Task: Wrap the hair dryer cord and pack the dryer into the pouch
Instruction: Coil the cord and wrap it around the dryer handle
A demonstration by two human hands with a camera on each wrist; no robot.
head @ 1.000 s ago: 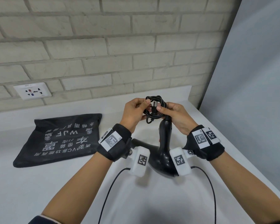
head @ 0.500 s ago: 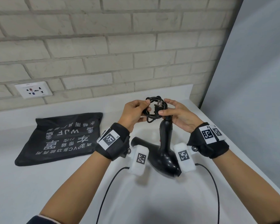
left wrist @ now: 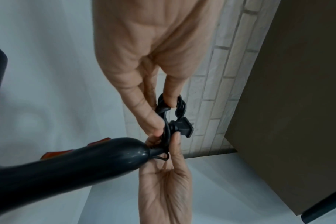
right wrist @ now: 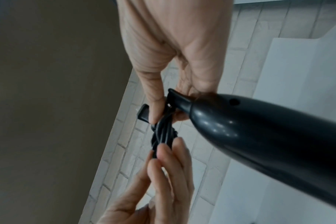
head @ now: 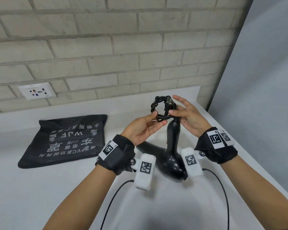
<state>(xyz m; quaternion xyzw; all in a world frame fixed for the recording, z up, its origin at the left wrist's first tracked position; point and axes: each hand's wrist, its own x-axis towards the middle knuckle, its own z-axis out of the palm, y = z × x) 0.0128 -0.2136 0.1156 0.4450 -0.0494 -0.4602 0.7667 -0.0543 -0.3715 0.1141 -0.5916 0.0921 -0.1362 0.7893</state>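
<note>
head view: wrist units hide dryer (head: 171,156) body; hands (head: 140,130) pinch cord (head: 161,108)

glossy black plastic dryer (head: 172,156); smooth, slightly shiny black cord (head: 158,108). matt black cloth pouch (head: 65,140) with white print. smooth white counter (head: 40,188); rough pale brick wall (head: 106,47); white plastic socket (head: 37,91).

The hair dryer (head: 172,146) body is partly hidden behind both wrist cameras. In the left wrist view its nozzle runs off the picture's left edge, and the orange patch (left wrist: 75,149) behind it is perhaps a switch, too blurred to tell.
</note>
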